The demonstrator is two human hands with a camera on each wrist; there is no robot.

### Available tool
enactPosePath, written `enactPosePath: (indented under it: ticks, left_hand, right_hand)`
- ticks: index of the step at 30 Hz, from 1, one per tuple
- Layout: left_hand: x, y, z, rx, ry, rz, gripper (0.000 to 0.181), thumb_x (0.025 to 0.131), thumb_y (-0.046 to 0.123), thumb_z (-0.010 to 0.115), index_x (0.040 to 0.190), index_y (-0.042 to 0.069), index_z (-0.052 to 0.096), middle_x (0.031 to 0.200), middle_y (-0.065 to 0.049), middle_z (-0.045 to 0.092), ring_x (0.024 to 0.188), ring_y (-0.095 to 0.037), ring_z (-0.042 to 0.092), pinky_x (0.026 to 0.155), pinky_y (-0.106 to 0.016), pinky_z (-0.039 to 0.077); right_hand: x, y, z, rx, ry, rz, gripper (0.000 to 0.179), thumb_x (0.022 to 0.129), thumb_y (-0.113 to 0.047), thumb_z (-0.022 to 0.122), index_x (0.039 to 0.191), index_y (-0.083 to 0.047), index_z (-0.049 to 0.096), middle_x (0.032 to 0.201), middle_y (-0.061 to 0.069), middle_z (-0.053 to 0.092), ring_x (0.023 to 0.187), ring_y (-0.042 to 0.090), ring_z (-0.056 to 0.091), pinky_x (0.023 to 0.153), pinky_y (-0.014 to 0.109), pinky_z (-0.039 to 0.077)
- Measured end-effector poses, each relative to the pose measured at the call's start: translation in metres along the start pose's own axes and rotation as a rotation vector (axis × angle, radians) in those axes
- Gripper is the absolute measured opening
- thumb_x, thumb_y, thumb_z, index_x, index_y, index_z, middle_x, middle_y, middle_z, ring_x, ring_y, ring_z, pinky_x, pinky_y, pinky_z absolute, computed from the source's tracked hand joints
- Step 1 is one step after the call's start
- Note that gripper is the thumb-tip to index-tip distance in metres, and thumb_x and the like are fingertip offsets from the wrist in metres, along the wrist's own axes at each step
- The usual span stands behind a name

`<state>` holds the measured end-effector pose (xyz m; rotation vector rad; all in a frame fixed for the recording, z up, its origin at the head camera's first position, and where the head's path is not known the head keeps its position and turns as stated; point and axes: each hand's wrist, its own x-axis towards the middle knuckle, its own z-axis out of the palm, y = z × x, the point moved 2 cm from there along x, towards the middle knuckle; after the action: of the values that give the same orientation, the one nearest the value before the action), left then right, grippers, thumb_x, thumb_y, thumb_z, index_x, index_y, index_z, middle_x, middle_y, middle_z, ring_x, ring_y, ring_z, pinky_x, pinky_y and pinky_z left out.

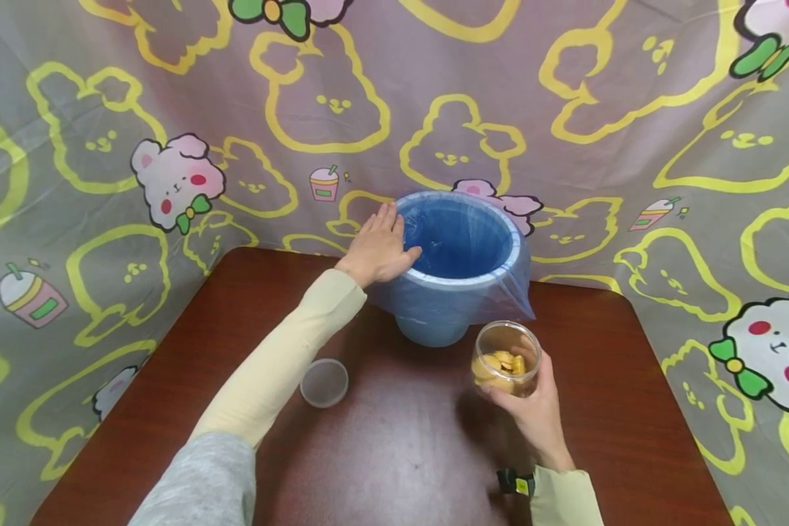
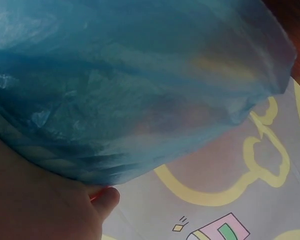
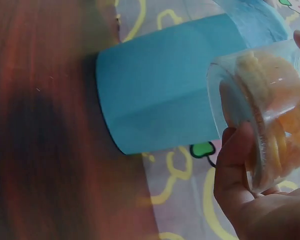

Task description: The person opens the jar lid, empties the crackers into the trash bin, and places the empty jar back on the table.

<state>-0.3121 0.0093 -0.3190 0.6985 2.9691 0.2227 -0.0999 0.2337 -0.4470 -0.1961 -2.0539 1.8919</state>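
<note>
A blue bin [image 1: 430,327], lined with a thin blue plastic bag [image 1: 518,281] folded over its rim, stands toward the back of the table. My left hand [image 1: 380,248] rests on the bin's left rim, fingers straight and the thumb apart. In the left wrist view the bag [image 2: 115,100] fills much of the picture. Right of the bin and nearer to me, my right hand [image 1: 540,413] grips a clear plastic jar [image 1: 508,334] without a lid. Several yellowish round pieces [image 1: 502,363] lie in the jar. The right wrist view has the jar [image 3: 290,100] close up, fingers round its base.
A round translucent lid [image 1: 324,383] lies on the brown table [image 1: 394,446], left of centre. A patterned cloth [image 1: 368,88] with cartoon animals hangs behind and on both sides. A small black item with a yellow patch [image 1: 519,482] is beside my right sleeve.
</note>
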Motion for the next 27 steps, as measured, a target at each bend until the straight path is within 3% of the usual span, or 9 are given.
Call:
enactPosePath:
  ticks: [6,12,15,22,27]
  left_hand:
    - [-0.001,-0.001,0.000,0.001,0.005,-0.004,0.082,0.098,0.058,0.029,0.154,0.003,0.009,0.163,-0.013,-0.007,0.151,-0.027,-0.010,0.123,-0.041,0.000]
    - [-0.001,-0.001,-0.001,0.003,0.010,-0.009,0.084,0.097,0.061,0.029,0.155,0.003,0.011,0.163,-0.013,-0.006,0.151,-0.027,-0.009,0.123,-0.041,0.001]
    - [0.000,0.000,0.000,0.002,0.013,-0.006,0.083,0.097,0.060,0.030,0.154,0.003,0.011,0.163,-0.013,-0.006,0.151,-0.028,-0.008,0.123,-0.040,0.001]
    - [0.002,-0.001,0.002,-0.001,0.011,-0.002,0.083,0.097,0.060,0.029,0.154,0.003,0.011,0.163,-0.013,-0.007,0.151,-0.027,-0.009,0.123,-0.040,0.001]
    - [0.001,-0.001,0.001,0.000,0.005,0.003,0.083,0.097,0.059,0.029,0.154,0.003,0.010,0.163,-0.013,-0.007,0.151,-0.027,-0.010,0.123,-0.040,0.000]
  right_hand:
    - [0.006,-0.014,-0.011,0.012,0.018,-0.017,0.092,0.065,0.018,0.077,0.143,-0.011,0.036,0.129,0.008,0.047,0.112,0.014,0.048,0.085,0.012,0.045]
    - [0.018,-0.027,-0.024,-0.129,0.062,-0.055,0.089,0.067,0.012,0.078,0.143,-0.012,0.038,0.126,0.000,0.048,0.111,0.010,0.048,0.086,0.010,0.041]
    - [0.022,-0.034,-0.028,-0.142,0.081,-0.049,0.087,0.067,0.011,0.077,0.142,-0.011,0.038,0.124,-0.001,0.047,0.108,0.009,0.049,0.083,0.009,0.042]
    - [0.030,-0.051,-0.035,-0.066,0.099,-0.048,0.084,0.070,0.014,0.075,0.140,-0.012,0.039,0.123,0.001,0.045,0.104,0.011,0.052,0.077,0.009,0.046]
    - [0.039,-0.063,-0.039,-0.071,0.124,-0.077,0.084,0.069,0.013,0.076,0.139,-0.012,0.039,0.123,0.000,0.045,0.100,0.011,0.054,0.074,0.009,0.047]
